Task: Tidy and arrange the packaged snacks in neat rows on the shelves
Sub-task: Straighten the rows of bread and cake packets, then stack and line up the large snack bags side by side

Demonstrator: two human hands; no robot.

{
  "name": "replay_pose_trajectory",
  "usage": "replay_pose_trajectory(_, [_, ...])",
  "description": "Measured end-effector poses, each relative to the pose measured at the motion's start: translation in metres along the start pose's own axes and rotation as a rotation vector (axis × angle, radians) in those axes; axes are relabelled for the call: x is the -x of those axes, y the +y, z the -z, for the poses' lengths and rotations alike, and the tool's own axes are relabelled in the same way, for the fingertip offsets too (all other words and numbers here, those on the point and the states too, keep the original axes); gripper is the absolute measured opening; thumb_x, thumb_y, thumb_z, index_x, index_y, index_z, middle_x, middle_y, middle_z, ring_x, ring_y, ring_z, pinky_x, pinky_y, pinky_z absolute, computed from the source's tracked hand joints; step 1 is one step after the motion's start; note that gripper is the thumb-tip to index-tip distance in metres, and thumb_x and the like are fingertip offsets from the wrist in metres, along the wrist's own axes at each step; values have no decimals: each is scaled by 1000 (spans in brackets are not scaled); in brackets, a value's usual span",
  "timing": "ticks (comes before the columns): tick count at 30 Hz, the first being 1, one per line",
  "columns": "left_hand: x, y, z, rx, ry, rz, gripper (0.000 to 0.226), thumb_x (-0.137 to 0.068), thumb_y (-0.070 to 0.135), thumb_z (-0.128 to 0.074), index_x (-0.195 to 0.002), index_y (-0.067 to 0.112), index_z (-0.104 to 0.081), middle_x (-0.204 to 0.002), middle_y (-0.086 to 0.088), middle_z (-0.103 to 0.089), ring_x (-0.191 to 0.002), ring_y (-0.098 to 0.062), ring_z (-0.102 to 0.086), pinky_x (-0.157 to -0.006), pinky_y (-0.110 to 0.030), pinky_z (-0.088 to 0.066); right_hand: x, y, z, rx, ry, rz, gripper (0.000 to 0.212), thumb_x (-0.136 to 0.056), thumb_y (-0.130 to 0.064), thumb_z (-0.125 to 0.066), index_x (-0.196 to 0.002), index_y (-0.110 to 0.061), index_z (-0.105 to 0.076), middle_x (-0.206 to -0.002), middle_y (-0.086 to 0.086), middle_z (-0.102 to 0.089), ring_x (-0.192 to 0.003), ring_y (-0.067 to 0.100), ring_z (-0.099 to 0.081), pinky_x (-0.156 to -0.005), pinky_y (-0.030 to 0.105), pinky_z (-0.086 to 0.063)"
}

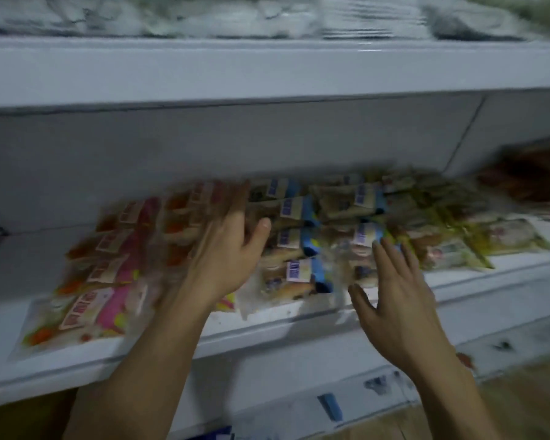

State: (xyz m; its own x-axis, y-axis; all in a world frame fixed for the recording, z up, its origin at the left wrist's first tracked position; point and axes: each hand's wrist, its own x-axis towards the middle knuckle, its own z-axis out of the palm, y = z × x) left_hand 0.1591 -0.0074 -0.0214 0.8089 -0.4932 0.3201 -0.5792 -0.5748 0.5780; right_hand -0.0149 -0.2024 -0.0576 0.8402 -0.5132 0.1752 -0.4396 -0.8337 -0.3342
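White shelf (299,331) holds snack packets (296,246); both hands (226,252) (394,290) hover above, fingers spread.

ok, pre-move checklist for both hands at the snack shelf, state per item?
1. Left hand free of load: ok, fingers straight, nothing held.
2. Right hand free of load: ok, fingers spread, nothing held.
3. Blue-striped clear snack packets between the hands: ok, both hands flank the stack.
4. Pink-striped clear snack packets in rows: ok, two rows run front to back.
5. Yellow-green snack packets in rows: not ok, they lie skewed and overlapping.
6. Hand contact with packets: cannot tell, motion blur.
7. White metal shelf front edge: ok, bare strip at right.
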Motion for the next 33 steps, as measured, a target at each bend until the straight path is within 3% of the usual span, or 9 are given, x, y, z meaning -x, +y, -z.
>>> replay_pose_trajectory(5, [-36, 107, -102, -45, -164, -31, 49, -102, 45, -51, -141, 15, -46, -133, -18, -58, -127, -37, -51, -100, -44, -43, 22, 142, 53, -5, -36, -176, 80, -102, -53, -41, -163, -23, 1, -171, -8, 4, -157, 20, 11, -124, 49, -21])
replay_pose_trajectory(11, [-65, 221, -203, -39, -250, -157, 69, -101, 47, -52, -160, 24, -23, -159, -6, -33, -147, -28, -31, -119, -55, -26, 7, 266, 105, -91, 86, -239, 68, -102, -44, -49, -160, -26, -18, -166, -7, -22, -156, 21, -9, -123, 49, -25])
replay_pose_trajectory(16, [-114, 284, -268, -75, -323, -167, 71, -101, 52, -49, -160, 25, -21, -155, -11, -40, -145, -29, -35, -117, -52, -31, -43, 353, 112, -145, 101, -264, 64, -102, -42, -51, -159, -27, -25, -164, -9, -28, -154, 19, -14, -122, 46, -25])
replay_pose_trajectory(18, [-137, 303, -293, -84, -350, -166, 68, -100, 53, -51, -157, 23, -29, -150, -11, -48, -138, -30, -45, -111, -44, -40, -68, 385, 109, -170, 93, -264, 63, -102, -42, -50, -158, -27, -25, -163, -10, -28, -154, 18, -15, -122, 44, -26])
replay_pose_trajectory(20, [-162, 322, -319, -114, -390, -164, 57, -99, 52, -51, -145, 19, -44, -132, -11, -62, -119, -31, -59, -90, -37, -47, -95, 417, 110, -185, 91, -255, 61, -103, -43, -48, -158, -27, -26, -163, -10, -29, -154, 17, -16, -121, 42, -26])
replay_pose_trajectory(22, [-182, 345, -346, -96, -452, -122, 43, -99, 50, -51, -123, 14, -54, -109, -8, -66, -102, -30, -63, -74, -34, -43, -118, 446, 116, -200, 88, -245, 60, -103, -42, -49, -158, -28, -27, -162, -10, -31, -152, 15, -19, -121, 38, -25])
replay_pose_trajectory(24, [-202, 374, -375, -83, -504, -87, 35, -100, 50, -51, -109, 16, -49, -102, -3, -60, -100, -26, -61, -72, -33, -39, -141, 475, 125, -197, 101, -222, 59, -103, -40, -51, -157, -29, -29, -160, -11, -33, -150, 12, -24, -120, 32, -24])
replay_pose_trajectory(29, [-245, 418, -443, -10, -622, -175, 73, -91, 58, -49, -154, 24, -34, -148, -2, -48, -131, -23, -51, -105, -32, -44, -200, 541, 139, -266, 207, -153, 49, -100, -29, -58, -146, -34, -43, -148, -15, -46, -137, 8, -39, -108, 22, -30])
replay_pose_trajectory(33, [-277, 441, -489, -17, -587, -197, 61, -89, 55, -53, -143, 29, -46, -132, 5, -57, -117, -20, -59, -90, -34, -49, -259, 603, 138, -299, 386, -123, 39, -94, -18, -64, -132, -24, -59, -137, -3, -52, -129, 17, -46, -106, 28, -35])
